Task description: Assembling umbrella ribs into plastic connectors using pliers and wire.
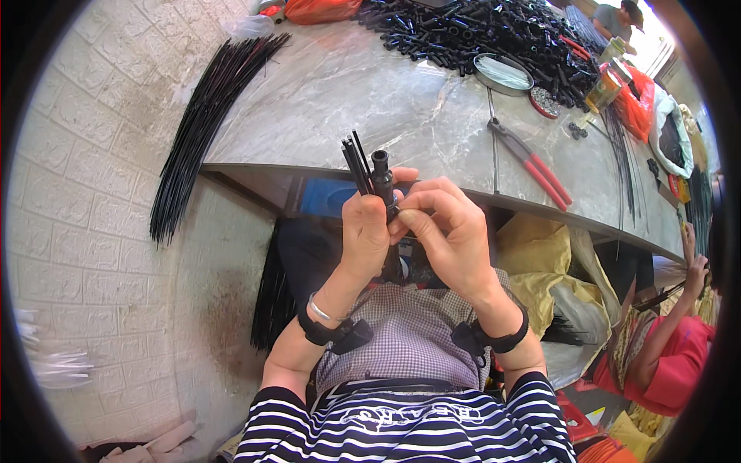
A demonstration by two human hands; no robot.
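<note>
Close in front of my chest, beyond the table's near edge, my left hand (363, 235) is closed round a black tubular fitting (381, 170) with a flared open end. Several thin black rods (354, 163) stick up beside it from the same grip. My right hand (451, 231) meets it from the right, thumb and forefinger pinched together at the fitting's side. Whatever small piece sits between those fingertips is too hidden to name. The lower part of the fitting is covered by my hands.
A grey marbled table (332, 100) stretches ahead. On it lie red-handled pliers (538, 171), a heap of black fittings (478, 35), a round tin (519, 89) and a bundle of black rods (212, 127). A yellowish sack (540, 266) stands right; another person's arm (668, 332) shows beyond.
</note>
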